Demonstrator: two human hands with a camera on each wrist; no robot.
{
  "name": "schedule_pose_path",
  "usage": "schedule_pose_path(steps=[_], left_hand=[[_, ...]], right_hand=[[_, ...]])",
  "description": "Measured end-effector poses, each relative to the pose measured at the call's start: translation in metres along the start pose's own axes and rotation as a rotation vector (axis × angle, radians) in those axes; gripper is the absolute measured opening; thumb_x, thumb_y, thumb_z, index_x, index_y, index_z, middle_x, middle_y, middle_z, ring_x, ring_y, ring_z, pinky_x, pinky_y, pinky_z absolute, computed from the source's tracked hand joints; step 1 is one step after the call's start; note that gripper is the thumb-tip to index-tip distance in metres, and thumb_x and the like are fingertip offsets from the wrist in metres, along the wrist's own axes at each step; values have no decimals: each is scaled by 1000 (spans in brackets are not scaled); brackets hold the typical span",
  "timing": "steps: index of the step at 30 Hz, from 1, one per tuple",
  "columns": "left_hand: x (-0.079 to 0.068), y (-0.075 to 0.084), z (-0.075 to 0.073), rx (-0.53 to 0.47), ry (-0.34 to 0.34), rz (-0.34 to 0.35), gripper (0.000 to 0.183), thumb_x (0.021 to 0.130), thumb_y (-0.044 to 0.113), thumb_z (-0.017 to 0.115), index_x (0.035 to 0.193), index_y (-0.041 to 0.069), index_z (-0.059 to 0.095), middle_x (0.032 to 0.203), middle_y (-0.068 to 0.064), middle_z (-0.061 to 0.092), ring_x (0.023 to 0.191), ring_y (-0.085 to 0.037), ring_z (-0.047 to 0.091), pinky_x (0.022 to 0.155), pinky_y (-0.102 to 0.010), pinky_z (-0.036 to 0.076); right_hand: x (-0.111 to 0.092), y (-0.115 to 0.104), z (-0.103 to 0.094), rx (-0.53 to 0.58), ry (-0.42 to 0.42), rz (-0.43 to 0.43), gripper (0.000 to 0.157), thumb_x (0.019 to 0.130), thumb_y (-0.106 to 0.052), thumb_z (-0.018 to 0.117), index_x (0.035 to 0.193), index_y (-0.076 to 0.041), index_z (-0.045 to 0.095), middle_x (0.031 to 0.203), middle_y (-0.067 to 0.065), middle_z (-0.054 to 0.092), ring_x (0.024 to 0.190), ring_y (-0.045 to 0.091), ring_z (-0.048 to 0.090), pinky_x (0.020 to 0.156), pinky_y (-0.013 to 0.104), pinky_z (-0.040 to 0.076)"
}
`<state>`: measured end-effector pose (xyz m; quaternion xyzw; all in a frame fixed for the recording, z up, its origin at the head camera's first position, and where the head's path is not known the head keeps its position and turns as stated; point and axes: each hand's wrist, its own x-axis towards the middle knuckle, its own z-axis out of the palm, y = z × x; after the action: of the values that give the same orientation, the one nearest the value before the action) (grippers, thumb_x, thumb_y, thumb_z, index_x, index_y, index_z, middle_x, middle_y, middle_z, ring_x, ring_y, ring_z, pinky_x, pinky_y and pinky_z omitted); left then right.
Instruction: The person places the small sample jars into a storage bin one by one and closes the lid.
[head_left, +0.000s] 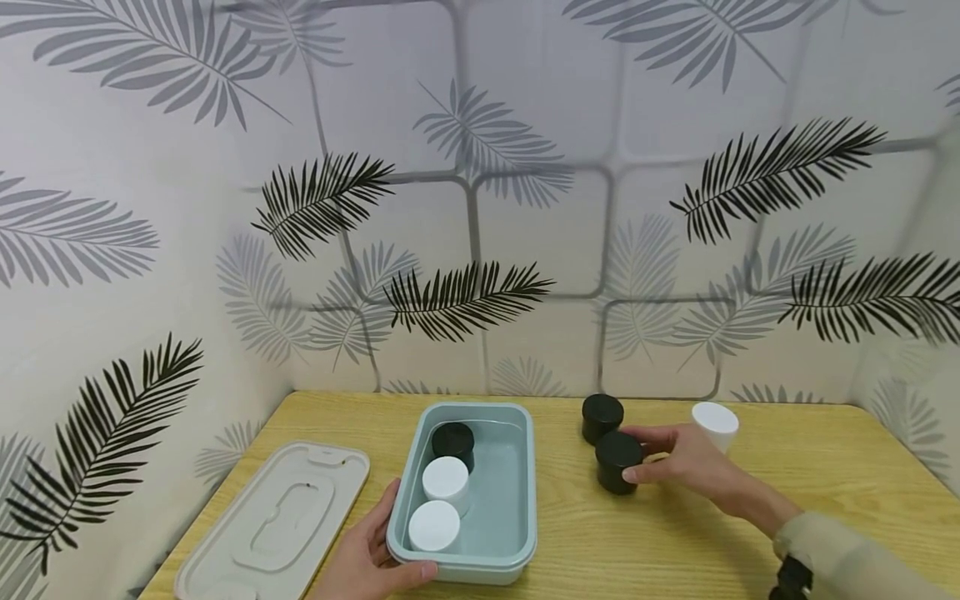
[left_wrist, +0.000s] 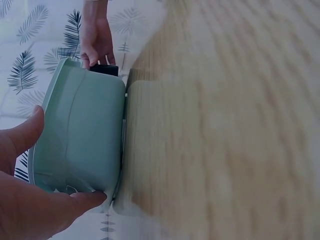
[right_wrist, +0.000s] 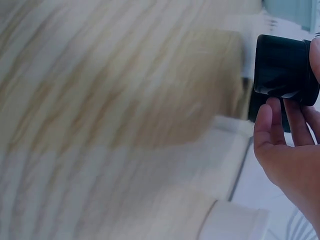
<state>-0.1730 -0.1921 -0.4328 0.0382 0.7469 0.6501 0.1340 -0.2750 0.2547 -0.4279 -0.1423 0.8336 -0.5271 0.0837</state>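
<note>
A pale blue-green plastic box (head_left: 480, 492) sits on the table, with one black jar (head_left: 453, 442) and two white jars (head_left: 446, 482) in a row along its left side. My left hand (head_left: 371, 550) grips the box's near left corner; in the left wrist view the thumb is at its rim and a finger low on its wall. To the right of the box, my right hand (head_left: 686, 462) holds a black lidded jar (head_left: 619, 461) between thumb and fingers. A second black jar (head_left: 602, 417) stands just behind it. Beyond the right hand is a white jar (head_left: 716, 423), partly hidden.
A whitish flat lid (head_left: 277, 521) lies left of the box, near the table's left edge. Behind the wooden table (head_left: 600, 542) rises a wall covering (head_left: 525, 208) printed with leaves. A dark band (head_left: 793, 575) circles the right wrist.
</note>
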Motion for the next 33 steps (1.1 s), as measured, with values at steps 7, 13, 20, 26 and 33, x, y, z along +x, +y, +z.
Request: schedule_pose_path(steps=[7, 13, 20, 26, 33], left_hand=[[-2, 3, 2, -21, 27, -34, 118, 88, 24, 90, 167, -3, 7, 169, -27, 22, 148, -43, 40, 109, -43, 48], [-3, 4, 3, -32, 43, -41, 118, 87, 23, 90, 167, -3, 8, 168, -28, 24, 147, -44, 41, 109, -45, 48], [-3, 2, 2, -55, 31, -17, 116, 88, 21, 89, 167, -3, 8, 168, -27, 24, 148, -43, 40, 110, -42, 48], [-3, 1, 2, -55, 27, -18, 115, 89, 22, 89, 167, -3, 9, 168, -27, 24, 147, -42, 41, 108, -41, 49], [-3, 3, 2, -52, 31, -14, 116, 88, 22, 90, 167, -3, 9, 169, -26, 24, 148, -42, 39, 110, -41, 47]], right_hand=[[3, -28, 6, 12, -18, 10, 71, 88, -21, 89, 149, -1, 59, 120, 11, 75, 117, 28, 66, 93, 38, 53], [11, -59, 11, 40, -33, -37, 70, 88, -19, 88, 149, 0, 58, 114, 12, 77, 113, 30, 68, 101, 48, 52], [25, -88, 26, 97, -66, -52, 70, 87, -16, 89, 148, 1, 59, 115, 14, 77, 108, 24, 72, 93, 44, 57], [37, -101, 43, 85, -60, -75, 68, 85, -17, 90, 146, -2, 63, 111, 13, 78, 105, 27, 73, 87, 38, 57], [50, -112, 62, 39, -53, -84, 62, 86, -20, 90, 141, -3, 68, 112, 9, 77, 114, 28, 67, 100, 49, 51]])
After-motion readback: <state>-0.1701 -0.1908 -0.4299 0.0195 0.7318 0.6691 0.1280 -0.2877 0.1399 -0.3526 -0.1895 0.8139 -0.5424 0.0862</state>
